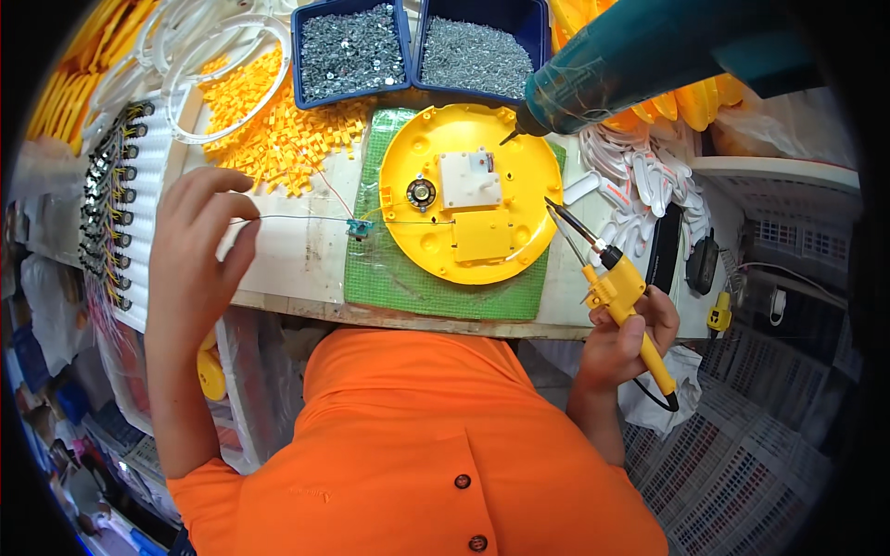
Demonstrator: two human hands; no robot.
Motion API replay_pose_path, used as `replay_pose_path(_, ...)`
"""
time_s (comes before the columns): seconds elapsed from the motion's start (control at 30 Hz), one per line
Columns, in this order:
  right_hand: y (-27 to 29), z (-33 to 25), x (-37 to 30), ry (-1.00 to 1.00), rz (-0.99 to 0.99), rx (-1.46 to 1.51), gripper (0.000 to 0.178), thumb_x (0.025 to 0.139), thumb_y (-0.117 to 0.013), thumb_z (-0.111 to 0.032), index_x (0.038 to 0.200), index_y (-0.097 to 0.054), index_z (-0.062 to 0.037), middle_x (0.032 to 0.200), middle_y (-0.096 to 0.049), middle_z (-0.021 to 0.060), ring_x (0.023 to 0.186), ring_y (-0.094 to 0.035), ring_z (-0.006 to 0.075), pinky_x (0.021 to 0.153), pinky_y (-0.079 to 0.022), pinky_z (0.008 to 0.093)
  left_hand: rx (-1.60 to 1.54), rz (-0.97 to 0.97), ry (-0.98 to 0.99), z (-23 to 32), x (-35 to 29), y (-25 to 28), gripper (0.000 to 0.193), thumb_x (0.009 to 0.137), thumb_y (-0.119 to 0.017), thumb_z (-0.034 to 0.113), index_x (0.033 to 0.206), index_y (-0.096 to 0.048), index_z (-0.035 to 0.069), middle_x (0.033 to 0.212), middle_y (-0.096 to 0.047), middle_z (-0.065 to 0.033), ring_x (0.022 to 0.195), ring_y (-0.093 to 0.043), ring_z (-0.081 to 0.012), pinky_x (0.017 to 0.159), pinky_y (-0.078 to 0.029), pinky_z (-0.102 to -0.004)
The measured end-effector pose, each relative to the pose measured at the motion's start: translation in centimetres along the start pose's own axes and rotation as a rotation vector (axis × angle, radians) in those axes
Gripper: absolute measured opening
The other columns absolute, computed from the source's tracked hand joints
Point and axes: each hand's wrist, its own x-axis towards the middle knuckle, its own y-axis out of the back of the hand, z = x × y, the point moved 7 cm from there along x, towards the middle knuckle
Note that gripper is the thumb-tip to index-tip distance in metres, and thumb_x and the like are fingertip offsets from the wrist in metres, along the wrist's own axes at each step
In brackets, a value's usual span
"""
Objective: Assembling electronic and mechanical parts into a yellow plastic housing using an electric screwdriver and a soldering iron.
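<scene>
My right hand (623, 345) grips a yellow soldering iron (614, 289); its dark tip points up-left at the rim of a round yellow plastic shell (408, 139). Inside the shell are a white gearbox (468, 181), a small round speaker (421, 192) and a yellow battery cover (482, 237). Just left of the shell lies a small green circuit board (359, 228) with thin wires attached. One dark wire (306, 218) runs left from it to my left hand (199, 236), whose thumb and forefinger are pinched at its end.
A green mat (371, 287) lies under the shell. A teal power screwdriver (621, 69) hangs over it at upper right. Blue bins of screws (352, 51) stand behind. Small yellow parts (278, 139) are heaped left, white pieces (640, 181) right, and speakers with wires (116, 204) far left.
</scene>
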Motion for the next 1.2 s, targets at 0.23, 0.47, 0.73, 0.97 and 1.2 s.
replay_pose_path(0.23, -0.1, 1.2, 0.2, -0.201, 0.042, 0.262, 0.041, 0.089, -0.053, -0.019, 0.126, -0.051, -0.0021, 0.100, -0.059, 0.0138, 0.067, -0.054, 0.0148, 0.055, -0.048, 0.0300, -1.413, 0.248, 0.319, 1.3, 2.3, -2.8, 0.012, 0.094, -0.061, -0.005, 0.103, -0.060, 0.003, 0.109, -0.069, -0.0100, 0.102, -0.064, -0.0156, 0.091, -0.050, -0.0300)
replay_pose_path(0.47, 0.0, 1.0, -0.1, -0.214, 0.024, 0.345, 0.043, 0.086, -0.056, -0.019, 0.122, -0.048, 0.0031, 0.100, -0.062, 0.0186, 0.074, -0.062, 0.0222, 0.062, -0.053, 0.0333, -0.899, -0.115, -0.101, 12.0, 4.4, -7.2, 0.010, 0.087, -0.069, 0.003, 0.095, -0.063, 0.006, 0.091, -0.066, -0.0065, 0.085, -0.065, -0.0210, 0.075, -0.052, -0.0337)
replay_pose_path(0.73, -0.5, 1.1, -0.3, -0.220, 0.030, 0.372, 0.044, 0.086, -0.057, -0.018, 0.123, -0.047, 0.0034, 0.100, -0.061, 0.0190, 0.072, -0.061, 0.0222, 0.062, -0.053, 0.0330, -0.395, -0.032, -0.464, 13.8, 0.9, -10.1, 0.019, 0.081, -0.062, 0.014, 0.100, -0.065, 0.009, 0.099, -0.064, -0.0059, 0.091, -0.063, -0.0243, 0.079, -0.049, -0.0377)
replay_pose_path(0.97, -0.1, -0.2, -1.9, -0.034, -0.147, 0.026, 0.045, 0.092, -0.060, -0.022, 0.128, -0.048, 0.0026, 0.097, -0.060, 0.0144, 0.071, -0.057, 0.0166, 0.062, -0.050, 0.0295, -0.407, 0.041, -0.334, 11.0, 0.9, -8.8, 0.019, 0.077, -0.070, 0.007, 0.095, -0.065, 0.008, 0.093, -0.064, -0.0056, 0.084, -0.063, -0.0261, 0.075, -0.050, -0.0391)
replay_pose_path(1.2, -2.0, -1.7, -3.6, 0.178, -0.411, -0.121, 0.044, 0.091, -0.071, -0.016, 0.126, -0.051, 0.0000, 0.088, -0.063, 0.0128, 0.067, -0.056, 0.0145, 0.059, -0.048, 0.0269, -0.510, 0.096, -0.139, 10.9, 2.6, -8.1, 0.019, 0.079, -0.076, 0.001, 0.095, -0.066, 0.006, 0.088, -0.064, -0.0092, 0.081, -0.063, -0.0295, 0.069, -0.051, -0.0397)
